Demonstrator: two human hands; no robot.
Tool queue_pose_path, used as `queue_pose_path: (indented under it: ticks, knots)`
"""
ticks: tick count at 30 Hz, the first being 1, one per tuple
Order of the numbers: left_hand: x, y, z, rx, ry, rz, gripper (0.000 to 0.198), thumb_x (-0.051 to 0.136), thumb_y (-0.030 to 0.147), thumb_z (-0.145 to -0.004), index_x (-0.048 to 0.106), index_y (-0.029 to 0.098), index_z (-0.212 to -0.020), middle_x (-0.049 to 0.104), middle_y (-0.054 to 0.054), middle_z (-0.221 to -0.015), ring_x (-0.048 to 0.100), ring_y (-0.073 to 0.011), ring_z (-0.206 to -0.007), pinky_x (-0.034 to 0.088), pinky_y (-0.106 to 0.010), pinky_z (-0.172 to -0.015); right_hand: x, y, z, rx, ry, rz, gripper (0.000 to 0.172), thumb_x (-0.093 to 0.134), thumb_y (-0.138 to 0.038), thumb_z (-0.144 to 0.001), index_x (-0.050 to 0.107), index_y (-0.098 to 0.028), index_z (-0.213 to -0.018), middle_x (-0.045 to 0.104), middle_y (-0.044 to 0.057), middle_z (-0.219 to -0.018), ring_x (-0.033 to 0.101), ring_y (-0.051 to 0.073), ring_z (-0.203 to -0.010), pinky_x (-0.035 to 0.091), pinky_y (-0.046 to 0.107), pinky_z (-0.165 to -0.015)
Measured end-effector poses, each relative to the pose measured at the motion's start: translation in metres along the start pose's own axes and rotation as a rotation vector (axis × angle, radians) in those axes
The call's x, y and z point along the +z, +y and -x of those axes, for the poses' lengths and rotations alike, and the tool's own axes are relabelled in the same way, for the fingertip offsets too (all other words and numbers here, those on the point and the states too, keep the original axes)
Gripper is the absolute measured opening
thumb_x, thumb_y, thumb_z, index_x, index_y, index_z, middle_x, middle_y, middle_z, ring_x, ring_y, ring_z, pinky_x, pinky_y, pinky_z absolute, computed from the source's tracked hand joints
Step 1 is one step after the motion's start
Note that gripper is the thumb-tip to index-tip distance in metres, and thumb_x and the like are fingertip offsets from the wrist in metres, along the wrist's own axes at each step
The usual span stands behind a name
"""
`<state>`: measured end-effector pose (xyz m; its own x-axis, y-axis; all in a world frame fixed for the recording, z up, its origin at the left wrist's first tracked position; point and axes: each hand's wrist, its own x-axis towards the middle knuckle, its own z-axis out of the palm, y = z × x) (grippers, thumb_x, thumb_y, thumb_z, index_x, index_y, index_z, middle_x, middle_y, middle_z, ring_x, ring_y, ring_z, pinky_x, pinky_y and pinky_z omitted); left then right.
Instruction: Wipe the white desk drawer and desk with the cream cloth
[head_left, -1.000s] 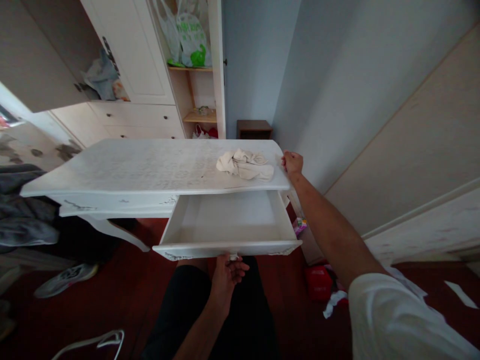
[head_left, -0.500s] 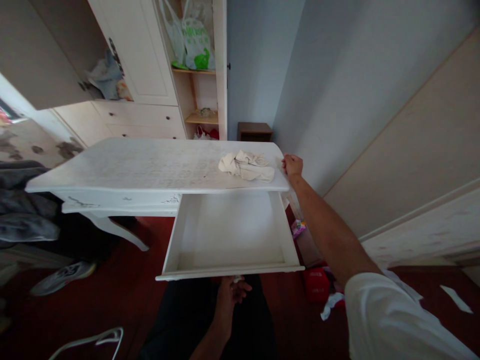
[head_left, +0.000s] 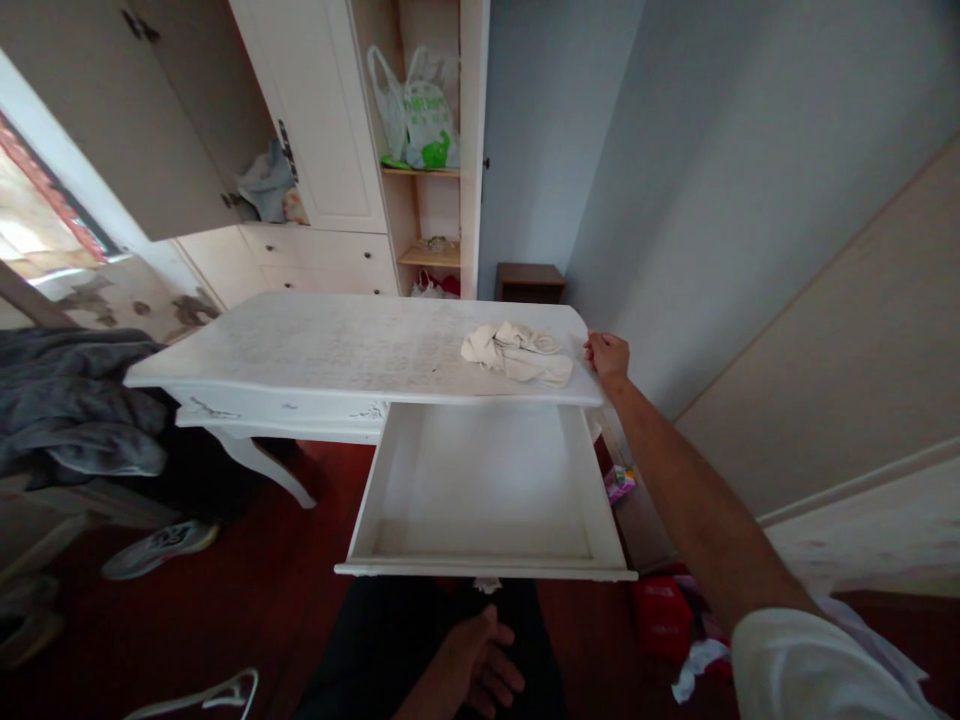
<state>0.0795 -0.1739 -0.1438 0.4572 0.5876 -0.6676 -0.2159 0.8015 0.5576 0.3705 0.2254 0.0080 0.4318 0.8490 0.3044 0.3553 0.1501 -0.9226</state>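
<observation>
We see a tall white wardrobe (head_left: 330, 150) at the back, one door swung wide, with plastic bags (head_left: 416, 110) on a shelf inside. In front of it stands the white counter (head_left: 315, 345), its top scuffed and worn. Its drawer (head_left: 484, 490) is pulled far out toward us, and only its pale bottom shows inside. To the left a grey blanket (head_left: 71, 400) lies heaped, with a grey shoe (head_left: 161, 545) on the dark red floor below it. On the right part of the counter top lies a crumpled cream cloth (head_left: 517, 352). Our right hand (head_left: 607, 355) is curled over the counter's right edge, gripping it, just beside the cloth but not touching it. Our left hand (head_left: 480, 665) hangs below the drawer front, apart from it, fingers loosely spread and holding nothing. A small knob (head_left: 487, 584) shows under the drawer's front edge.
</observation>
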Motion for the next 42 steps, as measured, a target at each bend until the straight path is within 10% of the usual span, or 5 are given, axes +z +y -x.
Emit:
queue_pose_path:
  ticks: [8,16,21,30,42]
  knots:
    - [0.045,0.155,0.085,0.450,-0.166,-0.209,0.048,0.073,0.061,-0.085,0.076,0.015,-0.099,0.075,-0.016,-0.085,0.068,-0.0232,-0.072,0.051,-0.036,-0.073,-0.001,-0.007,0.009,-0.031,-0.066,0.042,0.036,0.060,-0.044,-0.087,0.063,-0.018,-0.062,0.054,-0.003,-0.045,0.043,0.010,-0.036,0.036,0.022,-0.042]
    - [0.090,0.344,-0.010,1.119,0.749,-1.142,0.098,0.081,0.050,-0.077,0.039,0.018,-0.159,0.038,-0.022,-0.163,0.029,-0.0390,-0.155,0.028,-0.057,-0.122,0.001,-0.003,0.006,-0.041,-0.078,0.006,0.041,0.059,-0.052,-0.084,0.061,-0.019,-0.061,0.054,-0.002,-0.045,0.043,0.011,-0.037,0.036,0.024,-0.044]
    - [0.104,0.402,-0.059,0.878,0.674,-1.933,0.131,0.080,0.077,-0.065,0.017,0.027,-0.169,0.007,-0.016,-0.175,-0.010,-0.0484,-0.158,0.005,-0.073,-0.122,0.002,-0.002,0.004,-0.027,-0.084,-0.019,0.042,0.059,-0.055,-0.082,0.061,-0.019,-0.061,0.053,-0.002,-0.045,0.041,0.011,-0.037,0.033,0.025,-0.043]
    - [0.111,0.398,-0.083,0.658,0.723,-1.839,0.074,0.071,0.049,-0.083,0.049,0.024,-0.149,0.057,-0.017,-0.141,0.062,-0.0350,-0.124,0.052,-0.048,-0.101,0.001,0.001,0.000,-0.036,-0.067,-0.048,0.042,0.060,-0.055,-0.083,0.062,-0.019,-0.061,0.054,-0.001,-0.046,0.041,0.010,-0.038,0.033,0.024,-0.042]
    - [0.032,0.255,0.021,0.647,0.906,-1.696,0.051,0.069,0.045,-0.088,0.060,0.019,-0.131,0.069,-0.014,-0.122,0.069,-0.0313,-0.112,0.053,-0.040,-0.094,0.004,0.008,0.000,-0.023,-0.057,-0.070,0.040,0.063,-0.052,-0.083,0.060,-0.019,-0.061,0.054,-0.001,-0.046,0.041,0.009,-0.037,0.033,0.022,-0.039]
